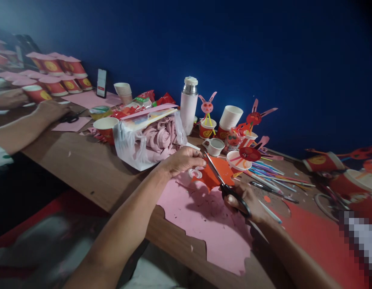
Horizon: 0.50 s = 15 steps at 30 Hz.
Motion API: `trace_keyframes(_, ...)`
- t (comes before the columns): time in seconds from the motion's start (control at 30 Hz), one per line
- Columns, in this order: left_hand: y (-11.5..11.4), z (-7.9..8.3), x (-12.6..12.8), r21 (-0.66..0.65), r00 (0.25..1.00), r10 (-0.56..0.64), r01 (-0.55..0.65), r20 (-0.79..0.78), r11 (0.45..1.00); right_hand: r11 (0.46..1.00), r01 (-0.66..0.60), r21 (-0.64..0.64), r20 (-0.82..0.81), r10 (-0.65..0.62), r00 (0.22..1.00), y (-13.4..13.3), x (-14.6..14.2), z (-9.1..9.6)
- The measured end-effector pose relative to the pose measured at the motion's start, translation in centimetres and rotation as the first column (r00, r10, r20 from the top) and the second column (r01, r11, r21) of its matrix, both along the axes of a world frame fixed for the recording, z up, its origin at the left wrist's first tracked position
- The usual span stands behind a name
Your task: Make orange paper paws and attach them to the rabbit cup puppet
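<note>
My left hand (182, 159) is closed in a pinch on a piece of orange paper (214, 173), held just above the table. My right hand (244, 200) grips black-handled scissors (222, 180), whose blades lie across the orange paper. Under both hands a large pink paper sheet (204, 216) with ragged cut edges lies on the wooden table (83, 164). A small pink-and-white cut-out (196, 172) sits beside my left fingers.
A plastic bag of pink material (150, 140), a white thermos (188, 104), paper cups and bunny cup crafts (207, 118) stand behind. Coloured straws and pens (270, 172) lie right. Another person's arm (29, 124) rests at the left near red cups (53, 76) and a phone (101, 83).
</note>
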<state>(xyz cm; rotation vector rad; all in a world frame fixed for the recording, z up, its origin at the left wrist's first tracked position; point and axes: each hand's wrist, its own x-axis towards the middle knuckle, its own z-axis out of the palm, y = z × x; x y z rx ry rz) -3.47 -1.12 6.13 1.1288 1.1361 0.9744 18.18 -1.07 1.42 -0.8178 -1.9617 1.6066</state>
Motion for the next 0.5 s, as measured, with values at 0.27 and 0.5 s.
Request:
trace_keyframes(0.27,0.18,-0.44,0.03,0.008,0.999,-0.042,0.042,0.022,0.999,0.992,-0.078,0.102,0.018,0.076,0.997,0.12,-0.09,0.82)
trace_keyframes(0.5,0.24,-0.67,0.01,0.017,0.999,-0.037,0.037,0.010,0.999,0.989,-0.110,0.098,0.010,0.110,0.994,0.20,-0.20,0.79)
